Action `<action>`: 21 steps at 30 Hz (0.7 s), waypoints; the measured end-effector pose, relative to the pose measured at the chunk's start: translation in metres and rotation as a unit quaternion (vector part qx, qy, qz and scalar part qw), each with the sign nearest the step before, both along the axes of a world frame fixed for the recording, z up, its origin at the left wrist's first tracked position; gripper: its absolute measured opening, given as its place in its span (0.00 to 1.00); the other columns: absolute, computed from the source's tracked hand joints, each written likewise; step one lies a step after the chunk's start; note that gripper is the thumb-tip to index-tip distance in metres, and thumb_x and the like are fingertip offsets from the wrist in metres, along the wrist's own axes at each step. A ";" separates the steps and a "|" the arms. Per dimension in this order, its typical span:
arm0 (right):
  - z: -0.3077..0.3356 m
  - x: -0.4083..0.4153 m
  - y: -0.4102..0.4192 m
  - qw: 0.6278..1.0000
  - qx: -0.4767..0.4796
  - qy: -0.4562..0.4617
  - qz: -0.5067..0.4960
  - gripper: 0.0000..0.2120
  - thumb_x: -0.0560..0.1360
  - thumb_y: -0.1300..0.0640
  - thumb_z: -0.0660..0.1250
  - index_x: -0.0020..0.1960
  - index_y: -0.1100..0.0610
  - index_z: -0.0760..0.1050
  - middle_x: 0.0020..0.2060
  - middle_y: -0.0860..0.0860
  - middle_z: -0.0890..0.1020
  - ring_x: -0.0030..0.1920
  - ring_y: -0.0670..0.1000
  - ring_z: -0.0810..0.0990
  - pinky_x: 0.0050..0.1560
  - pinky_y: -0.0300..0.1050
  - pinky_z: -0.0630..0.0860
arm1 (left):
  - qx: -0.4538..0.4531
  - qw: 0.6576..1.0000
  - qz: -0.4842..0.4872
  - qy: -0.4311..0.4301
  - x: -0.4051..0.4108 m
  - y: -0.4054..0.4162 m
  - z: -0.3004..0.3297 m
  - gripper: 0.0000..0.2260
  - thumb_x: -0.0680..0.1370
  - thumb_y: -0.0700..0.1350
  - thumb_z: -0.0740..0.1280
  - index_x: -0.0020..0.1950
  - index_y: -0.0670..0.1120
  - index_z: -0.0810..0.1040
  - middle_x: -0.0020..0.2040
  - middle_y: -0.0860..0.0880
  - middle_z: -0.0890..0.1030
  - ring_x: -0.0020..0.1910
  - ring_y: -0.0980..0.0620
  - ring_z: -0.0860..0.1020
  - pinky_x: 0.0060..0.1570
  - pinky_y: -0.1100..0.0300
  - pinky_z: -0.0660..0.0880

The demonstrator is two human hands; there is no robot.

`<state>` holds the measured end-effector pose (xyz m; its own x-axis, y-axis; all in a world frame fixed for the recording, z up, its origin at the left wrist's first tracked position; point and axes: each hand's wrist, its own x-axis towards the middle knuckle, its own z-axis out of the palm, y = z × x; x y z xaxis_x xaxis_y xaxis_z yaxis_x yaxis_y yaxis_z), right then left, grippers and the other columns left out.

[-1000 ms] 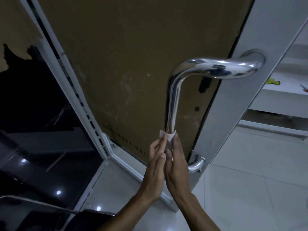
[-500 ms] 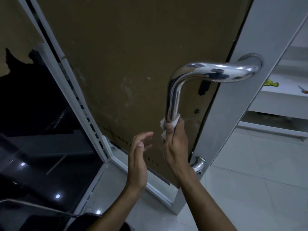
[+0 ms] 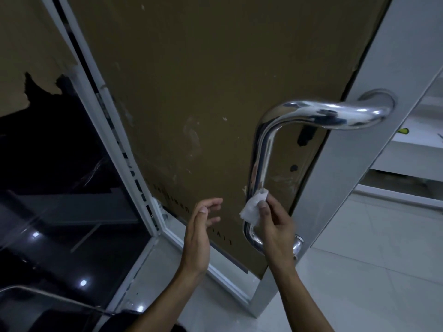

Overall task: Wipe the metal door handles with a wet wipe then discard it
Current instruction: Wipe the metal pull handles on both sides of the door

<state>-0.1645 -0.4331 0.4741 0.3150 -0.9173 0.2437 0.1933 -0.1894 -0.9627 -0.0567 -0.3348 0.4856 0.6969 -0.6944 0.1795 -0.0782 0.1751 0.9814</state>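
Note:
A shiny chrome pull handle [image 3: 261,149] runs down the grey metal door stile [image 3: 374,144], bent at the top and fixed again near the floor. My right hand [image 3: 275,221] pinches a crumpled white wet wipe [image 3: 253,208] against the lower part of the handle's upright bar. My left hand [image 3: 201,226] hovers to the left of the handle, fingers loosely spread, holding nothing and touching nothing.
The door panel [image 3: 203,92] is covered with brown cardboard. A white frame [image 3: 115,140] and dark glass [image 3: 48,188] stand at the left. Pale floor tiles [image 3: 371,271] spread at the right, with a white shelf [image 3: 412,149] beyond.
My left hand has let go of the wipe and drawn off to the left. My right hand slid the wipe up the bar, then back down a little.

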 end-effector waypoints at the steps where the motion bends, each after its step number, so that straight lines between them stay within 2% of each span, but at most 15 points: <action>1: 0.000 0.002 0.002 1.000 -0.009 0.003 -0.017 0.12 0.74 0.51 0.66 0.58 0.48 0.79 0.51 0.41 0.84 0.53 0.41 0.81 0.51 0.36 0.77 | 0.003 1.000 0.000 -0.001 0.000 0.000 0.000 0.19 0.80 0.51 0.49 0.59 0.49 0.77 0.57 0.55 0.80 0.60 0.57 0.76 0.58 0.59 0.74; 5: 0.001 0.012 0.004 0.992 -0.074 0.063 -0.086 0.18 0.72 0.47 0.69 0.60 0.49 0.75 0.53 0.42 0.81 0.53 0.44 0.80 0.53 0.45 0.79 | 0.002 1.000 -0.005 -0.001 0.001 -0.002 0.002 0.18 0.80 0.51 0.50 0.58 0.49 0.78 0.56 0.57 0.80 0.60 0.57 0.76 0.58 0.58 0.74; 9: 0.010 0.022 0.009 0.974 -0.126 0.118 -0.149 0.27 0.72 0.40 0.65 0.65 0.55 0.73 0.57 0.49 0.80 0.55 0.46 0.79 0.55 0.44 0.78 | 0.002 1.000 -0.011 0.006 0.001 -0.003 0.004 0.19 0.79 0.52 0.50 0.57 0.49 0.78 0.56 0.57 0.80 0.59 0.58 0.76 0.59 0.56 0.74; 11: 0.017 0.030 0.011 0.970 -0.122 0.144 -0.151 0.31 0.75 0.37 0.63 0.69 0.57 0.70 0.60 0.51 0.79 0.59 0.50 0.78 0.58 0.46 0.75 | 0.003 1.000 -0.016 0.009 0.000 -0.004 0.005 0.18 0.79 0.52 0.50 0.57 0.50 0.78 0.55 0.59 0.80 0.60 0.59 0.76 0.60 0.55 0.74; 15: 0.025 0.043 0.010 0.984 -0.068 0.127 -0.110 0.33 0.76 0.37 0.61 0.76 0.48 0.58 0.64 0.49 0.77 0.58 0.44 0.78 0.57 0.39 0.75 | 0.005 1.000 -0.026 0.007 -0.001 -0.008 0.012 0.18 0.78 0.53 0.51 0.57 0.52 0.78 0.54 0.61 0.80 0.59 0.61 0.76 0.60 0.56 0.74; 19: 0.035 0.047 0.009 0.990 -0.035 0.080 -0.115 0.32 0.72 0.37 0.62 0.71 0.51 0.64 0.56 0.50 0.81 0.48 0.38 0.80 0.46 0.31 0.76 | -0.009 1.000 -0.024 0.008 0.001 -0.008 0.018 0.18 0.78 0.53 0.51 0.55 0.51 0.78 0.53 0.61 0.80 0.59 0.61 0.76 0.58 0.58 0.74; 21: 0.045 0.048 0.009 0.989 -0.042 0.072 -0.125 0.31 0.71 0.37 0.62 0.70 0.51 0.65 0.53 0.49 0.81 0.46 0.39 0.80 0.45 0.35 0.76 | -0.010 1.000 -0.023 0.007 0.004 -0.007 0.019 0.19 0.78 0.53 0.50 0.55 0.51 0.79 0.53 0.60 0.80 0.58 0.60 0.76 0.58 0.58 0.74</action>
<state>-0.1163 -0.4244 0.5188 0.1171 -0.9496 0.2908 -0.0080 -0.2937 -0.9559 -0.0531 -0.3418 0.5041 0.6676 -0.7217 0.1831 -0.0557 0.1968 0.9789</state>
